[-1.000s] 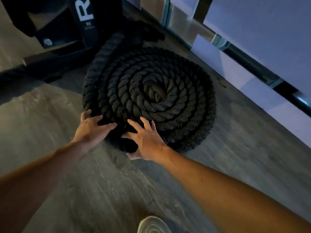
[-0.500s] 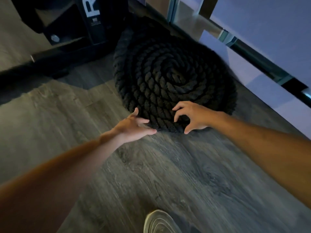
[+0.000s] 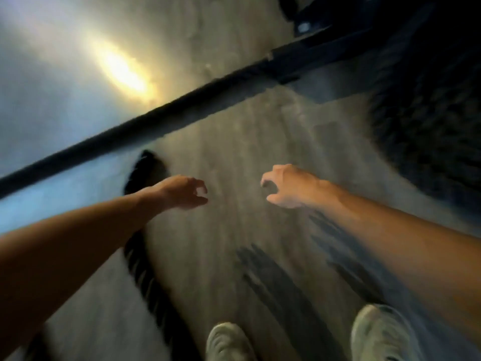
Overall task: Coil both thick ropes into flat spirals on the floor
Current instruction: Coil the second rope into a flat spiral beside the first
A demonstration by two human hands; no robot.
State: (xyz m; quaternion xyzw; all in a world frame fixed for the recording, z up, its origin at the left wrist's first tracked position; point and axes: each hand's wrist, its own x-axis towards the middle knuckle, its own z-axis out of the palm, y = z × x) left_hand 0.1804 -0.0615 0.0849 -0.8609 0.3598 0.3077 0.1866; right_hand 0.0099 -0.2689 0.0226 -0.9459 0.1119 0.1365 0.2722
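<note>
The frame is heavily blurred. A thick black rope coiled in a flat spiral (image 3: 426,142) lies on the floor at the right edge. A second thick black rope (image 3: 148,277) lies uncoiled along the floor on the left, its end near my left wrist. My left hand (image 3: 182,192) hovers above the floor beside that rope end, fingers loosely curled, holding nothing. My right hand (image 3: 286,186) hangs in the air left of the spiral, fingers loosely curled and empty.
A long dark bar (image 3: 145,123) runs diagonally across the grey wood floor (image 3: 234,142) up to black equipment (image 3: 338,29) at the top right. My two pale shoes (image 3: 229,342) (image 3: 382,334) show at the bottom. A bright glare (image 3: 122,69) lies on the floor upper left.
My view has swung left, so the coiled spiral has slid to the right edge. Both hands have left the spiral and now hang empty over the floor. The uncoiled rope has come into view.
</note>
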